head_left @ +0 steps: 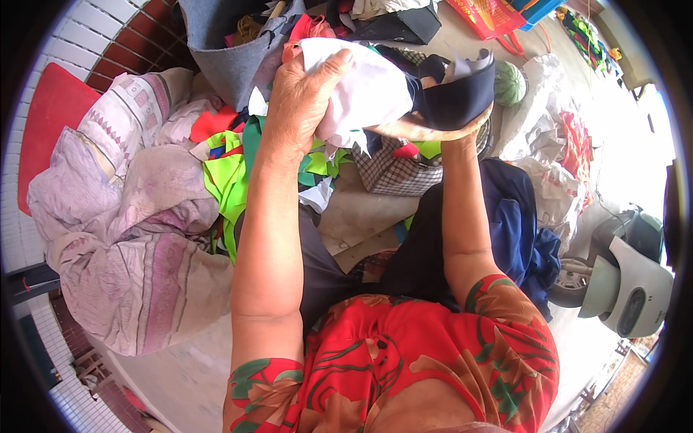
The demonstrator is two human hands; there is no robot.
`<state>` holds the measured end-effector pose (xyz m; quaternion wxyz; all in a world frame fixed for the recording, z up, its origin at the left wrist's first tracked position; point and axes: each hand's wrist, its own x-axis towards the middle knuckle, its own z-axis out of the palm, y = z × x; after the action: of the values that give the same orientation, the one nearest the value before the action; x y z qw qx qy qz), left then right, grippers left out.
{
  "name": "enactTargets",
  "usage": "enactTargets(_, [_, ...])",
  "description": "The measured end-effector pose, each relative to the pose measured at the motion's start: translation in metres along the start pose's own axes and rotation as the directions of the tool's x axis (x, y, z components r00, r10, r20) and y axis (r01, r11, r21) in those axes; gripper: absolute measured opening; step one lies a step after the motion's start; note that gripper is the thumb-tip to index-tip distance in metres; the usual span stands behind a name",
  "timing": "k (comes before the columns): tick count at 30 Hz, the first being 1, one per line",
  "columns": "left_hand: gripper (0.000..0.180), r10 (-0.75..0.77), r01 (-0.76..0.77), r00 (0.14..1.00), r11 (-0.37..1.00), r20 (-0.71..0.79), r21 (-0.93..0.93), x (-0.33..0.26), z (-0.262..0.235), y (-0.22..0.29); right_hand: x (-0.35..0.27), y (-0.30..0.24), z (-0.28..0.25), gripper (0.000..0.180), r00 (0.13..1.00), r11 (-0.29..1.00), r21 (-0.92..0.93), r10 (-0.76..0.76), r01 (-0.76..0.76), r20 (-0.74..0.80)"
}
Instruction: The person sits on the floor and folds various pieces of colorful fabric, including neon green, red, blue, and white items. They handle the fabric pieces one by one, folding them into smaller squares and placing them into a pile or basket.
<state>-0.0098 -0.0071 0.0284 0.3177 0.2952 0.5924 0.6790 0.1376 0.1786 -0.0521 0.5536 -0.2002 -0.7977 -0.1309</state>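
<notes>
My left hand (307,94) is closed on a white cloth piece (372,90), its thumb lying over the cloth's upper left edge. The cloth hangs toward the middle, over a pile of scraps. My right hand (462,130) cups a curved, dark navy cloth piece (460,94) from below, with some grey cloth (473,65) showing at its top. The fingers of that hand point left and are slightly blurred. Below the hands lie neon green scraps (227,177) and a brown checked cloth container (393,173) with bright pieces in it.
A grey felt bin (231,72) holding scraps stands at the far left. Stained patterned cloth bundles (155,245) fill the left side. A striped green melon (510,84), white plastic bags (541,108) and a navy garment (516,224) are to the right, near a grey-white wheeled machine (628,289).
</notes>
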Motion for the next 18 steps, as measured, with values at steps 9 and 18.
enactTargets(9, [0.025, -0.01, 0.026, 0.983, 0.996, 0.183, -0.081, -0.007, 0.002, 0.01, 0.011, -0.04, -0.027, 0.069, 0.728, -0.012, 0.738, 0.161, -0.674, 0.667])
enactTargets(18, [0.031, 0.091, -0.068, 0.95, 0.994, 0.298, -0.085, -0.004, 0.007, 0.006, -0.013, -0.071, -0.011, 0.035, 0.046, -0.835, 0.02, -0.007, -0.55, 0.999])
